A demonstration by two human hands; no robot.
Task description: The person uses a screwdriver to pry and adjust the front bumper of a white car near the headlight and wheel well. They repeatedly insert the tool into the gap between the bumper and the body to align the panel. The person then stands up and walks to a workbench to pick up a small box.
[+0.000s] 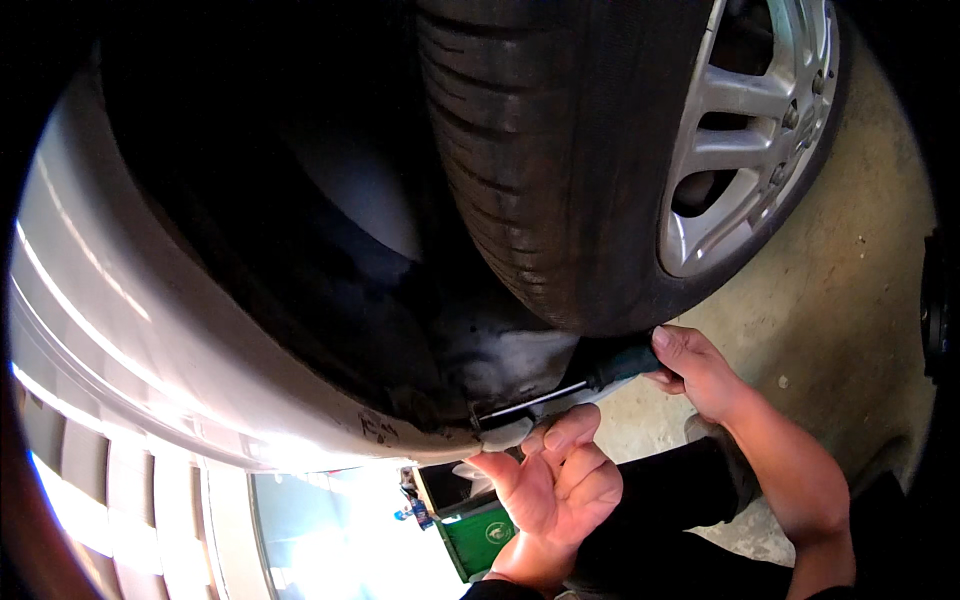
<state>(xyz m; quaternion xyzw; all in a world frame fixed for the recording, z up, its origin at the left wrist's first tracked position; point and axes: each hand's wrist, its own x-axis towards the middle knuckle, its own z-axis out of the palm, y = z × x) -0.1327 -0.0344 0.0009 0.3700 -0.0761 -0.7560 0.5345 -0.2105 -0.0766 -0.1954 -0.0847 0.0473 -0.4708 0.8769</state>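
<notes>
Pale emblem (497,533) on green box (461,550); my right hand (702,375) grips a screwdriver (622,368) at the fender edge (405,432); whether my half-curled left hand (555,487) pinches, I cannot tell.

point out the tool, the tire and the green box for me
tool (608,373): head view, on the dark handle, near the metal shaft
tire (540,165): head view, on the tread
green box (472,543): head view, on its green side wall

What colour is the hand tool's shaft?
The shaft is silver, seen best in the head view.
</notes>
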